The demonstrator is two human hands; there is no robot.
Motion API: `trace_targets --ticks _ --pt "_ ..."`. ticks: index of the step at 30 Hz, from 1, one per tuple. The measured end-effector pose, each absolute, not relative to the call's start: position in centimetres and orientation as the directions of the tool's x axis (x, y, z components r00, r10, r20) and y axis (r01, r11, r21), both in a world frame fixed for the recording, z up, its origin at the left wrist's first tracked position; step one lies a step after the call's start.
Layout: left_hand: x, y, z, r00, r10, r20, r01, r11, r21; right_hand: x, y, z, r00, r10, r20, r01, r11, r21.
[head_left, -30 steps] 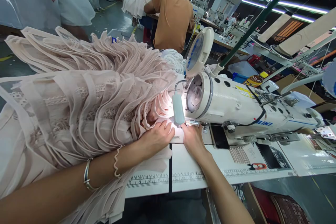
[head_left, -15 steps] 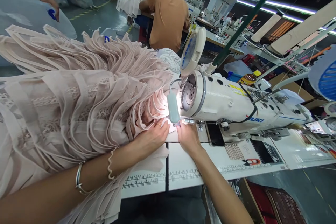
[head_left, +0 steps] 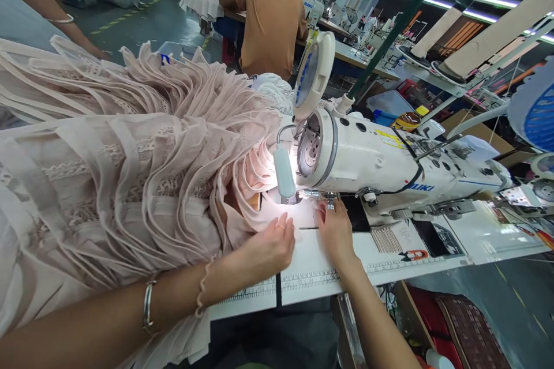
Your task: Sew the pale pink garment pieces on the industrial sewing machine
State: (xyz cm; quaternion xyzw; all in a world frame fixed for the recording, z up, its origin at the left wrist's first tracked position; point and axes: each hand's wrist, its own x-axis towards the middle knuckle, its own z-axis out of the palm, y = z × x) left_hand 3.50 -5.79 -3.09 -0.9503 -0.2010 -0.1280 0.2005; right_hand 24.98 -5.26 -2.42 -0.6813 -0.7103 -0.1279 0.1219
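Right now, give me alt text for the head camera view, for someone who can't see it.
A person's left hand rests on pale pink pleated fabric while the right hand lies on the white table beside the needle area of a white sewing machine, lit by its small lamp. Behind, a person in an orange shirt sits at another machine.

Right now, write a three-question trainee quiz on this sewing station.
1. True or false: the left hand rests on the pale pink pleated fabric.
2. Which thing is the right hand nearest to? A) the blue fan B) the white JUKI sewing machine C) a storage bin
3. Fill in: the lit work lamp hangs at the machine's ____ end.

Key: 1 true; 2 B; 3 needle.
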Motion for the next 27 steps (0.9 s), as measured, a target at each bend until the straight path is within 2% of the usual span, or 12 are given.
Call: trace_targets --ticks 2,7,10,15,18,24,27 --pt "3.8 -6.5 -3.2 0.881 0.349 0.319 0.45 -0.825 -0.343 24.8 -5.4 -2.4 -0.044 0.942 0.332 0.999 0.05 -0.01" --pt "2.8 -4.8 -2.3 0.799 0.534 0.277 0.599 -0.746 -0.292 22.8 -5.7 -2.1 -0.296 0.907 0.299 0.953 0.304 0.021" --pt "2.2 -3.8 -1.7 0.782 0.571 0.249 0.622 -0.736 -0.267 21.8 -5.5 -1.5 -0.372 0.88 0.295 0.926 0.372 0.061" --pt "2.2 -3.8 -1.8 0.838 0.483 0.255 0.543 -0.785 -0.297 21.8 -4.6 0.2 -0.353 0.933 0.073 0.933 0.345 0.102" --pt "2.2 -4.0 -2.1 0.835 0.478 0.272 0.545 -0.785 -0.296 21.7 -4.5 1.1 -0.328 0.944 -0.036 0.937 0.33 0.114" --pt "2.3 -4.1 -1.8 0.82 0.521 0.237 0.571 -0.773 -0.276 20.3 -3.8 1.8 -0.143 0.984 -0.11 0.96 0.165 0.225" --pt "2.2 -3.8 -1.6 0.825 0.515 0.233 0.56 -0.801 -0.211 19.4 -2.9 1.3 -0.101 0.988 -0.113 0.982 0.117 0.146"
